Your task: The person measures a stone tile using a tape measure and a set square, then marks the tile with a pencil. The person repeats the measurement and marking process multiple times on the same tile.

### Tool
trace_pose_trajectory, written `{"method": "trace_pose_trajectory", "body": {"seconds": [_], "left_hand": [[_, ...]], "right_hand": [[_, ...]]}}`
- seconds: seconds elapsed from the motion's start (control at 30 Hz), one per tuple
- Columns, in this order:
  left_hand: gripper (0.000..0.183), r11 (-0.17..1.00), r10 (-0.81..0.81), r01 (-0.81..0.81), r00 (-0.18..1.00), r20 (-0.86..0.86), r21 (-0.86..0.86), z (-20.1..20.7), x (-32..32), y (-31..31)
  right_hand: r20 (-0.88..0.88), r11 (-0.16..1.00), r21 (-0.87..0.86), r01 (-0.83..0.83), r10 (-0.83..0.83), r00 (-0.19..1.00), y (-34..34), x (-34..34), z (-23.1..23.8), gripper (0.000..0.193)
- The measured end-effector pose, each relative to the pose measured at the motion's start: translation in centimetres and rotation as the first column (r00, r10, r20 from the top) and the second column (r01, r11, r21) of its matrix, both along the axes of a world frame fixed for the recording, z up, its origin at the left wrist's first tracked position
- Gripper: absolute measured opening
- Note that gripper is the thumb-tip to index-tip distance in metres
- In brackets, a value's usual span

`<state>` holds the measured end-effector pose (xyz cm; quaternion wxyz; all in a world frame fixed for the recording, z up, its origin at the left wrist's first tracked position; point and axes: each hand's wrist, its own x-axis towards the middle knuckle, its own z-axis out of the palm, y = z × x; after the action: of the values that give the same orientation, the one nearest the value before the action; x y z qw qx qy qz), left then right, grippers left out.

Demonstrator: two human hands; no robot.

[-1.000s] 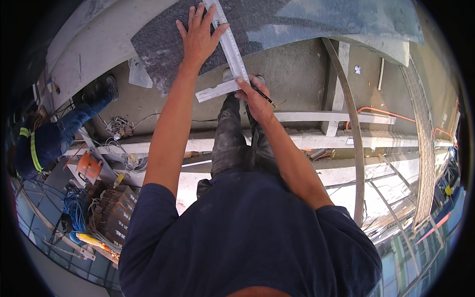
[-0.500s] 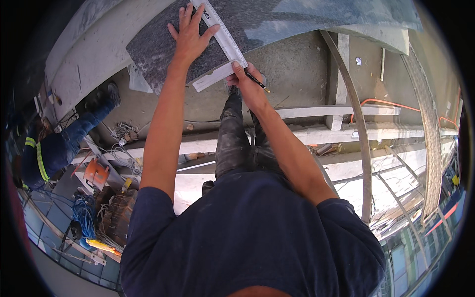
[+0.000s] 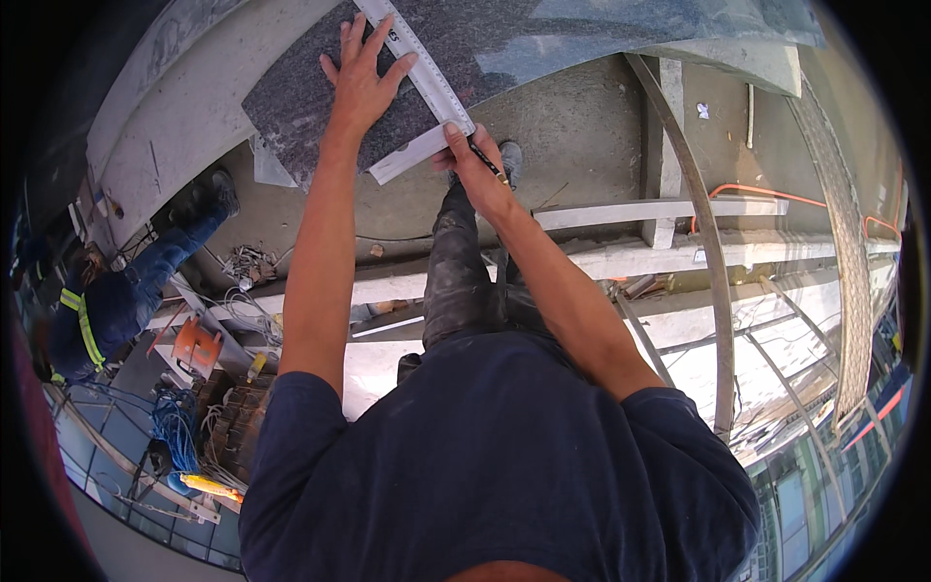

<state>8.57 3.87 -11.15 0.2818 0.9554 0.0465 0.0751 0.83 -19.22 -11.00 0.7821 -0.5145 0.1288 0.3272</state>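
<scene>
A white square (image 3: 436, 89) with a ruler blade lies on a dark speckled stone slab (image 3: 291, 85). Its short stock runs along the slab's near edge. My left hand (image 3: 365, 85) rests on the slab, fingers spread, with fingertips touching the blade. At the square's corner, my right hand (image 3: 477, 173) pinches the tool, thumb on top and the other fingers partly hidden beneath. A thin black pencil (image 3: 488, 162) is also held in my right hand, slanting down to the right.
A curved pale ledge (image 3: 179, 97) adjoins the slab on the left. Curved metal bars (image 3: 693, 184) rise at right. A co-worker (image 3: 107, 301) in a reflective-striped top is at far left, near an orange device (image 3: 197, 346) and blue cable (image 3: 175, 427). Wires (image 3: 250, 264) lie on the floor.
The square and both hands appear slightly farther left in view. The pencil has swung closer to my right hand, and one of my shoes now shows beside it.
</scene>
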Motion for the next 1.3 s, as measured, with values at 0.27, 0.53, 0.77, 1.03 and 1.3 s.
{"method": "trace_pose_trajectory", "body": {"seconds": [0.27,0.53,0.77,1.03,1.3], "left_hand": [[0.079,0.997,-0.008,0.012,0.999,-0.042,0.076,0.2,-0.1,0.5],[0.087,0.996,-0.032,0.035,0.999,-0.034,0.082,0.4,-0.1,0.4],[0.077,0.998,-0.003,0.006,0.999,-0.044,0.07,0.6,-0.2,0.6],[0.062,0.997,0.064,-0.063,0.997,-0.038,0.036,0.6,2.2,2.7],[0.078,0.992,0.096,-0.106,0.986,-0.134,-0.067,1.9,5.6,4.8]], "right_hand": [[0.052,0.999,-0.048,0.003,0.0,0.999,0.4,-0.2,0.4,0.038],[0.043,0.999,-0.047,-0.016,0.018,0.999,0.1,0.1,0.5,0.037],[0.019,0.999,-0.05,-0.008,0.009,1.0,0.3,0.2,0.3,0.037],[-0.013,0.997,-0.076,0.033,-0.034,0.999,1.3,-0.2,0.0,0.035],[-0.027,0.997,-0.075,0.035,-0.037,0.999,1.5,-0.1,0.3,0.03]]}}
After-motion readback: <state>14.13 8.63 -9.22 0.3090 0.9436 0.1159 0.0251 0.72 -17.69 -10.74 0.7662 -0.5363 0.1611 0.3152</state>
